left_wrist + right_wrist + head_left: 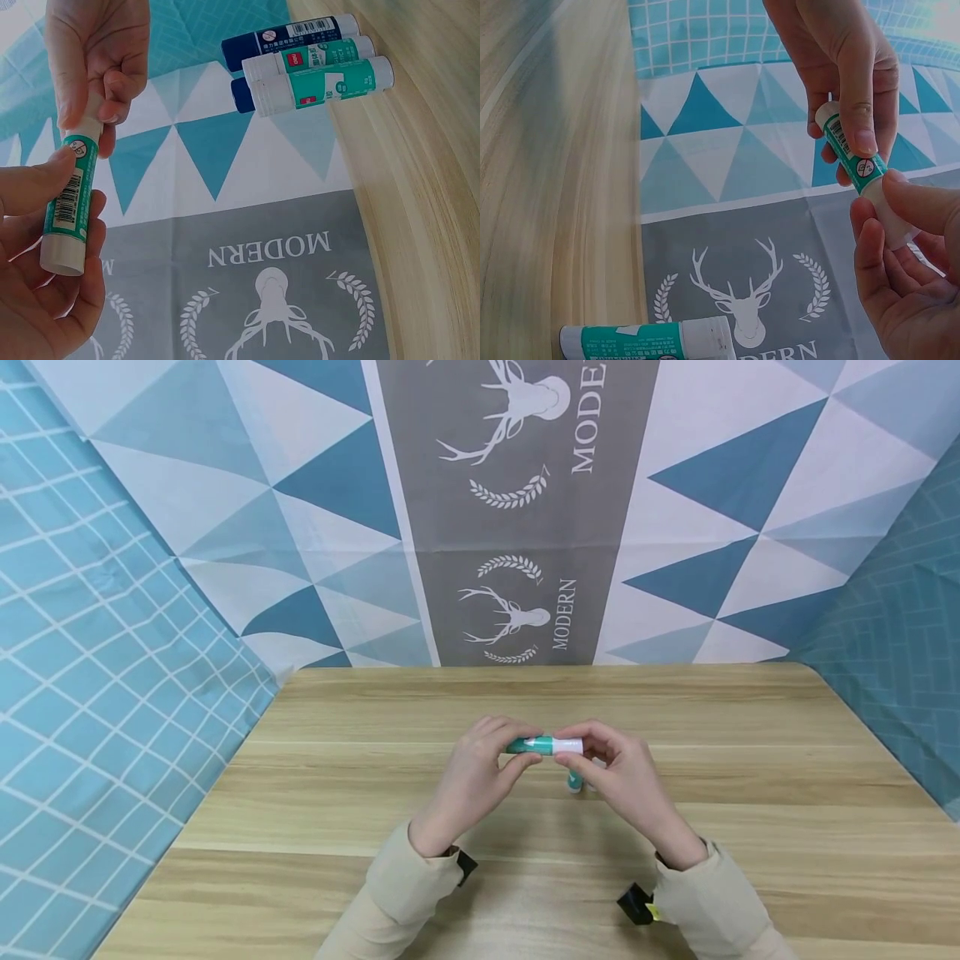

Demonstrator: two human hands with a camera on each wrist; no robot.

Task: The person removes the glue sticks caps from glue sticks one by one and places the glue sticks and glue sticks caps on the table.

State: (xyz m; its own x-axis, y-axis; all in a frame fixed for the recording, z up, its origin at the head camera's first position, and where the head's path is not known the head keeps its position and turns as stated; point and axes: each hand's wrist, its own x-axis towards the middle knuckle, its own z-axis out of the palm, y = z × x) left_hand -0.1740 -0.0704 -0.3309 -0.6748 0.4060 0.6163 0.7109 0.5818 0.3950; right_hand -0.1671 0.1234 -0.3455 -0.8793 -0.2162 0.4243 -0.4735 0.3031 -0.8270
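Note:
Both hands hold one green and white glue stick (pixel 542 745) level above the table. The left hand (pixel 480 768) pinches its green labelled body between thumb and fingers. At the white cap end, the right hand (pixel 621 777) grips with thumb and curled fingers. In the left wrist view the label's barcode on the glue stick (pixel 73 196) faces up, with the left hand (pixel 52 277) round the body. The right wrist view has the right hand (pixel 915 262) round the white cap and the left hand (pixel 855 82) on the label.
Beneath the right hand, another green glue stick (pixel 574 781) is partly hidden. The left wrist view shows a group of glue sticks, including a green one (pixel 322 85) and a dark blue one (pixel 289 37). A patterned cloth (pixel 525 510) stands behind the wooden table (pixel 300 793).

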